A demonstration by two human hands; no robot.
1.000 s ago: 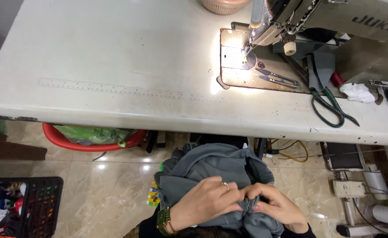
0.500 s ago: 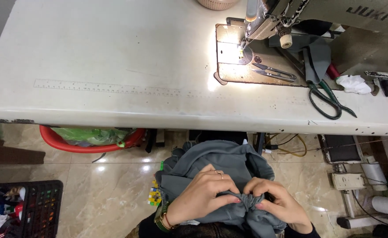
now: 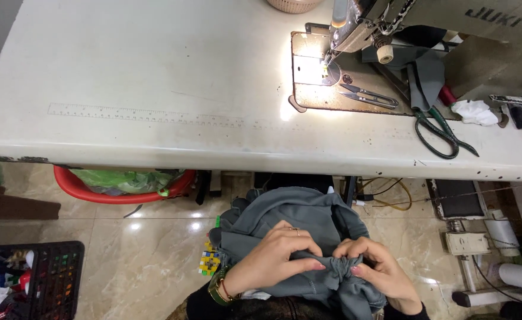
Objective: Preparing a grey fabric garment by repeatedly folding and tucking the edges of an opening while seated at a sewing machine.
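**stitchfan:** Compared with half a second back, both hands have barely shifted; they've stayed bunched on the grey garment (image 3: 299, 237) down in the lap, below the edge of the white table (image 3: 154, 89). The view just tilted a touch. The left hand (image 3: 273, 258) is closed over a fold, fingers curled tight, and the right hand (image 3: 379, 266) pinches a gathered knot of the same cloth, thumb against fingertips. The two hands are nearly touching.

**bobbin_bo:** My guess at the risk: that much loose fabric hangs off the lap, so it could slide toward the floor if either pinch lets go. Nothing sharp is close, though; the green-handled scissors (image 3: 442, 133) and the thread snips (image 3: 367, 96) lie well apart, up by the sewing machine (image 3: 391, 24).

**stitchfan:** Bins? The red tub (image 3: 119, 192) under the table holds green stuff, maybe plastic or cloth, I can't tell. The black crate (image 3: 50, 278) at lower left has mixed colourful bits. A pinkish basket (image 3: 293, 5) is at the top edge, its contents out of view.
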